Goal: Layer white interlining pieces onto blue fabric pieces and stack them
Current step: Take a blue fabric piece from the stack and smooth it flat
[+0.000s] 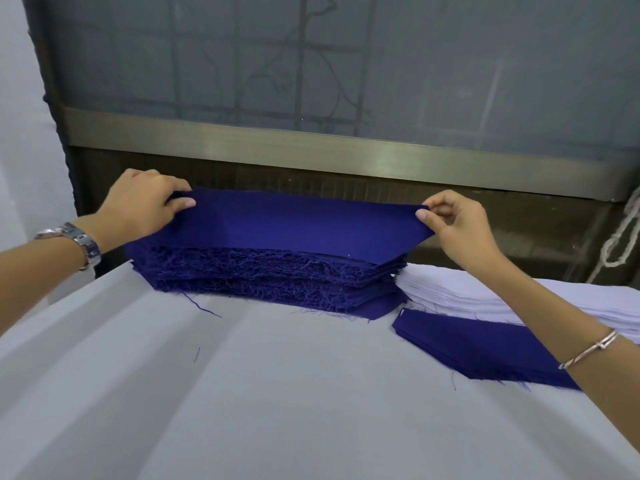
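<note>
The left hand (138, 202) has a tight grip on the left end of the top blue piece (294, 220), with the thumb on top and the fingers tucked under the edge. The right hand (453, 223) pinches the right corner of the same piece between thumb and fingers. The piece is lifted a little at both ends. Under it sits a tall blue stack (270, 275) with fuzzy threads sticking out of its front edge. Just beside the stack on the right is a pile of white interlining pieces (464, 292). In front of that pile lies a small blue pile (478, 344), partly under the right arm. All of it rests on a tabletop (277, 393) covered in pale cloth. The left wrist wears a watch (79, 240), and the right wrist wears a thin bracelet (588, 349).
</note>
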### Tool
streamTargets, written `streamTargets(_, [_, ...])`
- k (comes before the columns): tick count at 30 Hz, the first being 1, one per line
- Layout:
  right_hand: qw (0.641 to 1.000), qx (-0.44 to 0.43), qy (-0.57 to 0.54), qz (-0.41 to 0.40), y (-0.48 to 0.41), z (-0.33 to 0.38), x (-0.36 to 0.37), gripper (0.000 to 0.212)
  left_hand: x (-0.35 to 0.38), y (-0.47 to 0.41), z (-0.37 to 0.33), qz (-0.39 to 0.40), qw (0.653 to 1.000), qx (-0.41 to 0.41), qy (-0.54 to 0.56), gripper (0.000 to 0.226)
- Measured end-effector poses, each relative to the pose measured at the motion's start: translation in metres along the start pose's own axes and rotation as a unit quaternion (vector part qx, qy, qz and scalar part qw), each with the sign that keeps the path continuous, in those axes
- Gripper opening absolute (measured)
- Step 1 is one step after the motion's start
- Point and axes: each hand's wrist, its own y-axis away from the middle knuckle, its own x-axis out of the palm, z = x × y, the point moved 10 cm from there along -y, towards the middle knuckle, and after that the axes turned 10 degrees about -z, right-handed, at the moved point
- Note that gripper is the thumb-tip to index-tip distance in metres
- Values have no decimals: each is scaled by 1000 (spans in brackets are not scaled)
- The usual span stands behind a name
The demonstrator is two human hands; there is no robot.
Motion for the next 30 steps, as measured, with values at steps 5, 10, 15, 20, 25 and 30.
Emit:
streamTargets(5, [999,26,21,31,0,-5,-40,6,-15,-3,-4,34,994,-57,91,39])
streamTargets(10, [990,98,19,101,14,-32,-79,6,-18,6,-39,96,953,-103,267,31])
streamTargets(15, [942,202,37,267,54,-77,-104,22,11,50,-79,266,880,-151,364,26])
streamTargets(20, [890,269,76,361,99,-124,-128,33,37,96,-112,354,821,-162,418,27])
streamTargets(25, [853,294,68,426,139,-161,-143,37,47,134,-149,428,770,-147,450,22])
streamTargets(30, [820,284,100,487,162,-172,-148,35,48,147,-157,425,794,-142,410,34])
